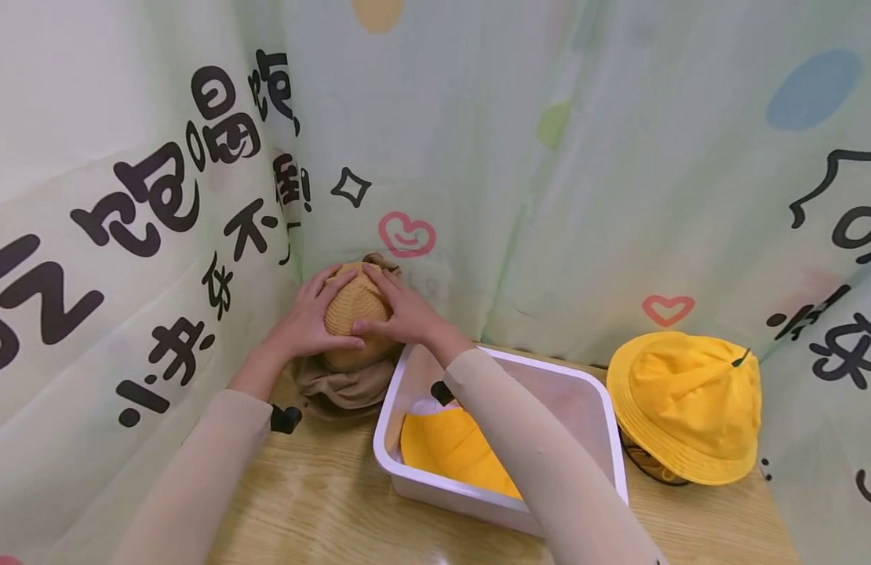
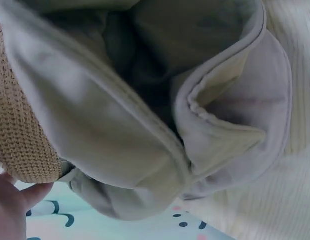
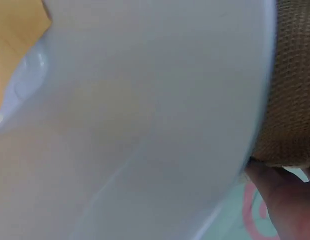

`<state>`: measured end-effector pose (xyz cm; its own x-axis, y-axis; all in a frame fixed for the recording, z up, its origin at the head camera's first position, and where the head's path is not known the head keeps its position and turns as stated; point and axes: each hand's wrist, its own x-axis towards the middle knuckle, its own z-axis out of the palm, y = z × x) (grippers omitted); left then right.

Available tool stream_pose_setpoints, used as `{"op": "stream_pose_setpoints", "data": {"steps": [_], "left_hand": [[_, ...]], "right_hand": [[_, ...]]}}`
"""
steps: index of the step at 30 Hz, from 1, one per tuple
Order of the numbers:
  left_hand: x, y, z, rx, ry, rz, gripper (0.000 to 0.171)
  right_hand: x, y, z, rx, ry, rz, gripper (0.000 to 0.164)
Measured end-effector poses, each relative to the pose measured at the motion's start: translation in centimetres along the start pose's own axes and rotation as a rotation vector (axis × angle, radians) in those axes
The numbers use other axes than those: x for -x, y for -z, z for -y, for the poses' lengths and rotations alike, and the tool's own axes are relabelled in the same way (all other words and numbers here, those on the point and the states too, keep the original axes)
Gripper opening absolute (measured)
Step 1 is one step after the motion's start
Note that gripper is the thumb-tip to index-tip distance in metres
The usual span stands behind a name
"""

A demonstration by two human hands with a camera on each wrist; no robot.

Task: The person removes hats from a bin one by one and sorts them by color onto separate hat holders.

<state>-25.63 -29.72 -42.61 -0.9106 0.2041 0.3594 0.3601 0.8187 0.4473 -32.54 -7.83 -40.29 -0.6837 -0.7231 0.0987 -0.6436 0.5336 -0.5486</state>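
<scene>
A tan knitted hat [image 1: 354, 304] sits at the back left corner, on top of a khaki cloth hat [image 1: 347, 392]. My left hand [image 1: 314, 318] holds the knitted hat's left side, fingers curved over the crown. On its right side, my right hand [image 1: 406, 310] grips it, with thumb laid across the front. In the left wrist view the khaki hat [image 2: 115, 125] shows a folded brim and dark inside, with the ribbed knit [image 2: 20, 125] beside it. The right wrist view has the knitted hat [image 3: 295, 95] just past the bin's wall; most right fingers are hidden there.
A white plastic bin [image 1: 464, 485] stands beside the hats, holding a yellow cloth item [image 1: 457, 447]. To its right, a yellow bucket hat [image 1: 697, 400] rests on a dark wire stand. Printed curtains [image 1: 478, 157] enclose the wooden tabletop [image 1: 301, 494].
</scene>
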Motion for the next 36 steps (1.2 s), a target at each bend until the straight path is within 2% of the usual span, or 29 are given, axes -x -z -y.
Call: {"op": "stream_pose_setpoints", "data": {"steps": [7,10,12,16,20,24,29,36], "left_hand": [[0.1,-1.7,0.9,-0.017,0.005,-0.04,0.118],[0.2,-1.9,0.9,-0.021,0.0,-0.049,0.118],[0.1,-1.6,0.7,-0.011,-0.028,-0.058,0.118],[-0.1,-0.2,0.4,-0.029,-0.138,-0.092,0.117],[-0.3,0.4,0.2,-0.096,-0.213,-0.07,0.117],[-0.6,-0.3,0.4,-0.135,-0.194,-0.017,0.117],[-0.5,-1.0,0.4,-0.14,-0.159,-0.005,0.115],[-0.3,0.3,0.0,-0.081,-0.139,-0.031,0.119]], "right_hand": [[-0.2,-1.4,-1.0,-0.011,-0.028,-0.018,0.105],[-0.1,-1.5,-1.2,-0.025,-0.03,-0.02,0.106],[0.1,-1.2,-1.1,-0.035,-0.023,-0.016,0.106],[0.8,-0.5,-0.8,-0.034,-0.011,-0.004,0.108],[1.4,-0.3,-0.6,0.001,0.012,0.021,0.11],[1.4,-0.8,-1.1,0.017,0.034,0.04,0.11],[1.6,-1.4,-1.6,-0.006,0.006,0.031,0.111],[1.8,-0.6,-1.1,0.013,0.047,0.003,0.111]]}}
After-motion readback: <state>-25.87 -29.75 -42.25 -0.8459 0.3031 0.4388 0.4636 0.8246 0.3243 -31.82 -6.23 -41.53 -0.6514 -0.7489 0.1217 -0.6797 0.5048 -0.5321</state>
